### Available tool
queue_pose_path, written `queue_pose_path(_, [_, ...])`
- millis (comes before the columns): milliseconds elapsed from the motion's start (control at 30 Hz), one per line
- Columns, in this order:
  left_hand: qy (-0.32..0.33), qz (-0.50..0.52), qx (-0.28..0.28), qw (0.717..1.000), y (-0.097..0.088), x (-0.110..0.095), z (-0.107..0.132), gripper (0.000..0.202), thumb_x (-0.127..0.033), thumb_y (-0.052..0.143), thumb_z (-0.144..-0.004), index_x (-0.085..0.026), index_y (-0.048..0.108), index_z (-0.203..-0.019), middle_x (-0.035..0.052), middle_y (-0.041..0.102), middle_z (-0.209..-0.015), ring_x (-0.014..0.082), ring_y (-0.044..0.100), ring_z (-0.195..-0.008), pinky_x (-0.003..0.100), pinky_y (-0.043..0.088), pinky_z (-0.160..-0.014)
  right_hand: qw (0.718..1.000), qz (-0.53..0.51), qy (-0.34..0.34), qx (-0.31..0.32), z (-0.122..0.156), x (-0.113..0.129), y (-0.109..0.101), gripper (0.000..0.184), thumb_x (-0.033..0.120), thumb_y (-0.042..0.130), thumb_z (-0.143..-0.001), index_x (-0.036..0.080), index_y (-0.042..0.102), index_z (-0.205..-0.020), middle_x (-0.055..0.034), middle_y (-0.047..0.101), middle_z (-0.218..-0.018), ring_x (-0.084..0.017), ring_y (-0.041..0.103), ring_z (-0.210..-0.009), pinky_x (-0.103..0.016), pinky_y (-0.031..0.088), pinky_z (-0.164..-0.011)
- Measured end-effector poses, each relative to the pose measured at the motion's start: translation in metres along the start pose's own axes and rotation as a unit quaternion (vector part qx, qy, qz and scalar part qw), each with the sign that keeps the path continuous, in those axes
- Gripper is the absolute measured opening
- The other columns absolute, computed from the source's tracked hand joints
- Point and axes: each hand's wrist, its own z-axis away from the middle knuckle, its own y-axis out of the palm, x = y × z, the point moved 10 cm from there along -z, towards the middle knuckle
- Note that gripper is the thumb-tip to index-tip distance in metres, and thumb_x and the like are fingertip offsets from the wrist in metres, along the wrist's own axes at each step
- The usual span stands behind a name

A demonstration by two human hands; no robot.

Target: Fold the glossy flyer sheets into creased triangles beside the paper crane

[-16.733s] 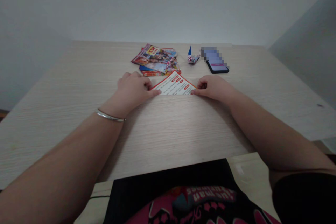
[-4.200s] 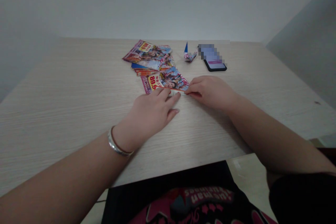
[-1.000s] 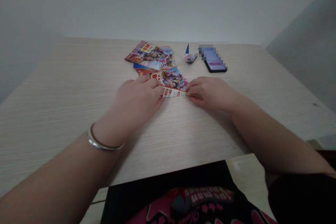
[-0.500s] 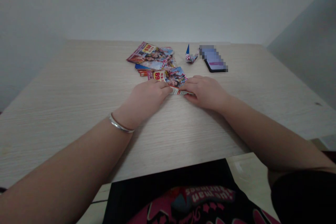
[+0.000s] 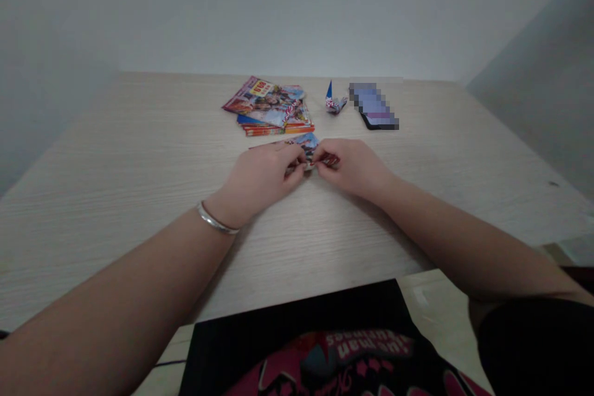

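Note:
A printed paper flyer (image 5: 304, 140) lies on the table between my hands, its near edge lifted and partly hidden by my fingers. My left hand (image 5: 269, 173) pinches that near edge between thumb and fingers, a silver bangle around its wrist. Close beside it, my right hand (image 5: 355, 164) pinches the same edge, fingertips almost meeting those of the left. Just beyond the flyer rests a stack of similar colourful flyers (image 5: 264, 102), fanned unevenly.
A small folded paper figure with a blue pointed tip (image 5: 335, 104) stands right of the stack. Farther right lies a smartphone (image 5: 375, 106), partly pixelated. The pale wooden table (image 5: 139, 154) meets a white wall at its far edge.
Both hands have gone from pressing the flyer flat to pinching its near edge, which is now raised. The flyer has come slightly nearer, showing more of the stack's orange lower edge.

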Motion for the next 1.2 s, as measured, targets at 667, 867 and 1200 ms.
queue_pose_path(667, [0.047, -0.063, -0.049, 0.996, -0.008, -0.016, 0.004, 0.022, -0.027, 0.053, -0.101, -0.018, 0.072, -0.093, 0.0089, 0.076, -0.096, 0.0237, 0.071, -0.089, 0.033, 0.048, -0.070, 0.999, 0.035, -0.007, -0.017, 0.002, 0.007, -0.008, 0.012, 0.024, 0.063, -0.081, 0.022, 0.073, -0.088, -0.0037, 0.077, -0.088, -0.020, 0.066, -0.080, -0.032, 0.042, -0.072])
queue_pose_path(867, [0.052, -0.077, -0.046, 0.995, -0.011, -0.015, 0.003, 0.025, -0.027, 0.051, -0.102, -0.018, 0.072, -0.090, 0.0083, 0.076, -0.095, 0.0241, 0.071, -0.090, 0.034, 0.048, -0.072, 0.997, 0.069, -0.002, -0.019, 0.005, 0.004, -0.013, 0.012, 0.027, 0.063, -0.083, 0.022, 0.073, -0.088, -0.0048, 0.077, -0.092, -0.022, 0.067, -0.083, -0.032, 0.042, -0.071])
queue_pose_path(1200, [0.015, -0.077, -0.050, 0.996, -0.017, 0.000, 0.003, 0.023, -0.026, 0.051, -0.099, -0.019, 0.071, -0.092, 0.0081, 0.077, -0.098, 0.0240, 0.071, -0.092, 0.033, 0.047, -0.070, 0.999, 0.026, 0.030, -0.028, 0.006, -0.021, -0.025, 0.006, 0.023, 0.065, -0.080, 0.021, 0.070, -0.082, -0.0043, 0.077, -0.087, -0.021, 0.069, -0.082, -0.033, 0.047, -0.076])
